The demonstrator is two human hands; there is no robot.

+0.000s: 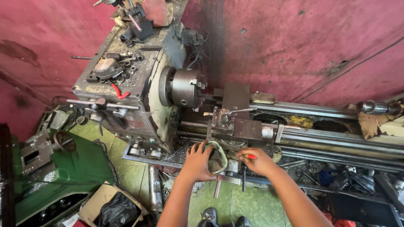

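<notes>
A large, worn metal lathe is seen set against a dark red wall, its bed running off towards the right edge of the view. At the left end of the lathe stands the headstock, its flat top strewn with small metal parts and grime. On the headstock's right face a round steel chuck is mounted. Just right of the chuck, on the bed, the carriage with its tool post is placed. Below the left end of the lathe, on the green tiled floor, a green machine casing and an open cardboard box holding a black bag are seen.

At the front edge of the carriage, a round handwheel is held. The left hand is curled around the handwheel's left rim, fingers closed over it. The right hand is held just beside the wheel's right side, fingers pinched on a small red-tipped object; what it is cannot be told. Below the hands, a pair of dark shoes is visible on the tiles.
</notes>
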